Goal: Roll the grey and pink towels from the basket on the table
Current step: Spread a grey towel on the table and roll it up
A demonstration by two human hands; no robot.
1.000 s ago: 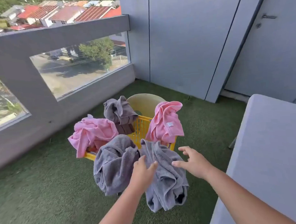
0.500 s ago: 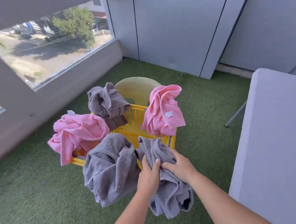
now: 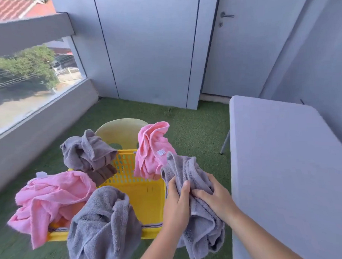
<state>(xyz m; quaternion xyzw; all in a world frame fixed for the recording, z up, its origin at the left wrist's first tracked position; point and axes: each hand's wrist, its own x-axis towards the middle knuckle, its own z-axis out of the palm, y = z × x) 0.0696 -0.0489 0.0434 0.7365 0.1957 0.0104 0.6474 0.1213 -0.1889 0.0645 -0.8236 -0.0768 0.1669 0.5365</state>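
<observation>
A yellow plastic basket (image 3: 147, 192) stands on a pale chair, with towels draped over its rim. My left hand (image 3: 177, 204) and my right hand (image 3: 213, 200) both grip one grey towel (image 3: 189, 169), lifted off the basket's right corner and hanging crumpled below my hands. Another grey towel (image 3: 103, 224) hangs over the near rim. A third grey towel (image 3: 87, 151) sits at the far left corner. One pink towel (image 3: 50, 197) drapes over the left side, and a second pink towel (image 3: 151, 151) over the far right corner.
A grey table (image 3: 288, 173) fills the right side, its edge close to my right arm. The floor is green artificial grass (image 3: 195, 128). A low wall with a glass pane (image 3: 29, 89) runs along the left. A grey door (image 3: 239, 45) stands behind the table.
Both hands reached the grey towel, closed on it and raised it off the basket's near right rim toward the table side. The view tilted up.
</observation>
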